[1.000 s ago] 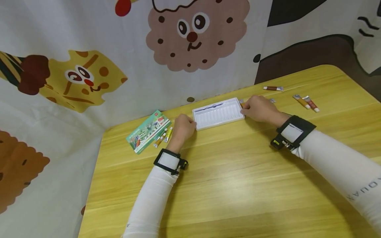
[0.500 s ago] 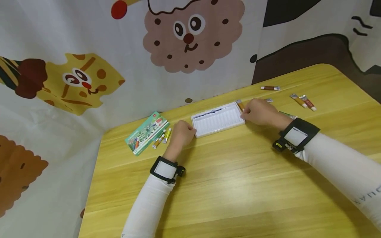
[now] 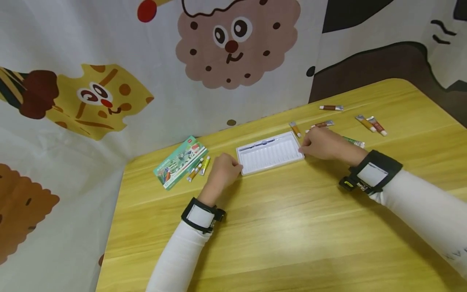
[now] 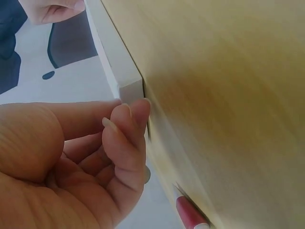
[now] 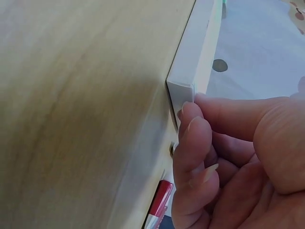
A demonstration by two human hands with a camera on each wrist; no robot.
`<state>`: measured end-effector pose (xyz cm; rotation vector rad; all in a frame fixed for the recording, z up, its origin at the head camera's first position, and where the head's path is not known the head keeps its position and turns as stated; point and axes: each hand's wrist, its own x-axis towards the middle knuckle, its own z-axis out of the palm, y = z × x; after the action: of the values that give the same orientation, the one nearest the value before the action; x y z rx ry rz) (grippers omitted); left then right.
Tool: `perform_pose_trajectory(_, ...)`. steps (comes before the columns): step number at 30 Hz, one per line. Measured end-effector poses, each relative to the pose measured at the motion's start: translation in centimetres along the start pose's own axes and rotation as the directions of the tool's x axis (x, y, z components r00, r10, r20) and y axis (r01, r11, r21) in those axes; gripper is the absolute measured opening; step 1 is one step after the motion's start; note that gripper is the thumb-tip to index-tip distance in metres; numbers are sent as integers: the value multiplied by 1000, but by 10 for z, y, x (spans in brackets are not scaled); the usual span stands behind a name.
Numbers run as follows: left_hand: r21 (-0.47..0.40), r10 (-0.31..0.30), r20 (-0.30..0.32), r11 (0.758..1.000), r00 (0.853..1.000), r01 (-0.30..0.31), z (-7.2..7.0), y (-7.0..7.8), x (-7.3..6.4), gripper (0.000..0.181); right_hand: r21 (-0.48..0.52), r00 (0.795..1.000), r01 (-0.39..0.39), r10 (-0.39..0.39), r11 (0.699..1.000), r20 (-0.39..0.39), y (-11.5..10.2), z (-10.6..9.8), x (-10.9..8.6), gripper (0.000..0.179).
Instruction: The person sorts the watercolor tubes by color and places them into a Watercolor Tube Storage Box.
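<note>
A shallow white plastic tray [image 3: 270, 157] with narrow slots lies on the wooden table. Along its far side sits a thin dark-blue paintbrush [image 3: 260, 144]. My left hand [image 3: 223, 172] pinches the tray's left end near the front corner, thumb against curled fingers. At the opposite end my right hand [image 3: 322, 144] pinches the right edge in the same way. Both wrist views show fingertips at a corner of the white tray wall [image 4: 128, 71]. An orange paint tube [image 3: 295, 129] lies just behind the tray's right corner, close to the right hand.
Left of the tray lies a green illustrated box [image 3: 180, 163], with small yellow and ochre paint tubes [image 3: 205, 165] beside it. Around the right hand are a green tube [image 3: 354, 141], a brown tube [image 3: 331, 108], an orange tube [image 3: 366, 123] and a red tube [image 3: 377, 126]. A printed curtain [image 3: 233, 97] hangs behind the table.
Both hands have drawn the tray toward me and slightly right. The orange tube behind its right corner and a reddish-brown tube past the right hand now show more fully.
</note>
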<state>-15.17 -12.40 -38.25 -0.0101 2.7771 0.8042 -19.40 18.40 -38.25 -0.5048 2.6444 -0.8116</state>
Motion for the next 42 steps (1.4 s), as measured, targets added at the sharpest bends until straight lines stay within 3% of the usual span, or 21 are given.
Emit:
perform_pose_trajectory(4,-7,-7,19,1000,1000,7,0,1,-6,43,-3,1000,21,-21,1000,21,1,1,-4,36)
perform_pose_trajectory(9,-9,-14,38,1000,999,15,1,5,-15,38,2,999,11,-11,1000,39,2,2,-11,29)
perform_pose_trajectory(18,49,33,42,998,999,-35,5,8,-26,37,-70,998,-24,28,997,50,-3,5,-23,22)
perform_pose_trajectory(27,-33,32,69,999,997,-30,8,6,-36,38,-81,999,-18,21,997,39,-4,9,-35,20)
perform_pose_trajectory(42,-45,32,91,999,995,-28,13,5,-47,40,-66,997,-14,18,998,69,-5,12,-46,22)
